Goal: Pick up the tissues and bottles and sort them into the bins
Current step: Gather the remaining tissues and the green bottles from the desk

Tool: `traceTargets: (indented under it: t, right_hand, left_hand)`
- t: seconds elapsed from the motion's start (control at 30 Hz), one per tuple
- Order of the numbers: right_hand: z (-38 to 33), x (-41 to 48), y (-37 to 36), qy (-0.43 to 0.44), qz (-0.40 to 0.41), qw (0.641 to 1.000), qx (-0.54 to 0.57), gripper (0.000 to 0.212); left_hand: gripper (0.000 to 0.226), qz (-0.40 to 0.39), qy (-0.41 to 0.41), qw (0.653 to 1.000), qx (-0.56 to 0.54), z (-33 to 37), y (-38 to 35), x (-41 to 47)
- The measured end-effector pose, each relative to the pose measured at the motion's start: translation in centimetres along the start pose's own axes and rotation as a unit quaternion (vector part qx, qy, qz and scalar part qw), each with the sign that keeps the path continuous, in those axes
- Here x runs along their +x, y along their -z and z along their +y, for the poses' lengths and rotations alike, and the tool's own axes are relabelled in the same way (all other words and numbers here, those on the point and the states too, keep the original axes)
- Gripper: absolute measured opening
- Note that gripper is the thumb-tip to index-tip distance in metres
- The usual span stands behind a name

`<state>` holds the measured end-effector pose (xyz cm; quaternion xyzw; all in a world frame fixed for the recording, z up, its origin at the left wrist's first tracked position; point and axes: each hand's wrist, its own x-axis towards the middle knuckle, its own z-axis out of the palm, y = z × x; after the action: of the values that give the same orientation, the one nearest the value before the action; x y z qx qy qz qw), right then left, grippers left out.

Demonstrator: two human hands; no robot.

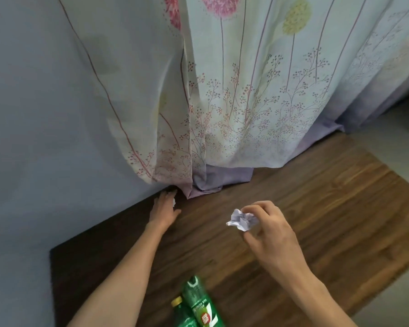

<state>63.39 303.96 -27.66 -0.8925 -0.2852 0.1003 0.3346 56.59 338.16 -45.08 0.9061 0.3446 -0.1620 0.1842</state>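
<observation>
Two green bottles lie at the near edge of the wooden table (pixel 316 208), almost under the person's chin. One is a larger bottle (pixel 198 300) with a red-and-white label. The other is a yellow-capped bottle (pixel 179 311), which touches the larger one's left side. Both are cut off by the bottom of the view.

A little farther in and to the right, the right hand (pixel 269 232) hovers above the tabletop. Its fingers and thumb are curled in, pinching a crumpled white tissue (pixel 242 219). The wad sticks out to the left of the fingertips, clear of the wood.

Farther still, the bare left arm stretches across the dark left part of the table, and the left hand (pixel 163 208) lies low at the back corner. Its fingers are held out fairly straight and its thumb is spread to the right. A second tissue (pixel 174 202), only a small white scrap from here, shows against the right edge of those fingers, touching them. The fingers do not look curled round it, though the fingertips are lost in shadow.

Just beyond that hand, the hem of a flowered curtain (pixel 246 90) bunches onto the tabletop, with a lilac lining at its foot. A plain bluish wall (pixel 45 114) runs along the left.
</observation>
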Motion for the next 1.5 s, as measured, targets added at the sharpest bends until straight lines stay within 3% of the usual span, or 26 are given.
traceTargets:
  t: [0.1,0.27,0.4,0.6,0.8,1.07,1.33,1.5]
  right_hand:
    - [0.4,-1.4,0.4,-0.017,0.007,1.0,0.012,0.042]
    - [1.6,-3.0,0.8,-0.05,0.025,0.998,0.012,0.044]
    - [2.0,-3.1,1.2,-0.054,0.026,0.998,0.025,0.042]
    - [2.0,-2.4,2.9,-0.034,0.037,0.998,0.026,0.04]
    - [3.1,-3.3,7.3,-0.02,0.075,0.996,0.033,0.039]
    - [6.1,-7.0,17.0,-0.002,0.153,0.987,0.044,0.033]
    - [12.0,-14.2,28.3,-0.035,0.254,0.966,0.032,0.029]
    - [17.3,-21.0,34.9,-0.091,0.308,0.947,0.002,0.029]
  left_hand:
    - [0.08,-0.023,0.007,0.999,0.03,-0.6,-1.5,2.0]
    - [0.053,0.014,-0.005,0.999,0.05,-0.8,-2.9,2.6]
    - [0.038,0.034,-0.028,0.999,-0.008,0.0,-3.5,0.3]
    - [0.046,0.116,-0.095,0.979,-0.14,4.6,-0.1,-7.7]
    - [0.045,0.134,-0.134,0.959,-0.211,13.4,8.5,-17.6]
    - [0.042,0.185,-0.241,0.934,-0.189,28.0,14.9,-26.9]
    - [0.045,0.161,-0.299,0.909,-0.243,41.6,11.6,-34.9]
    - [0.049,0.113,-0.379,0.898,-0.191,50.7,7.2,-38.0]
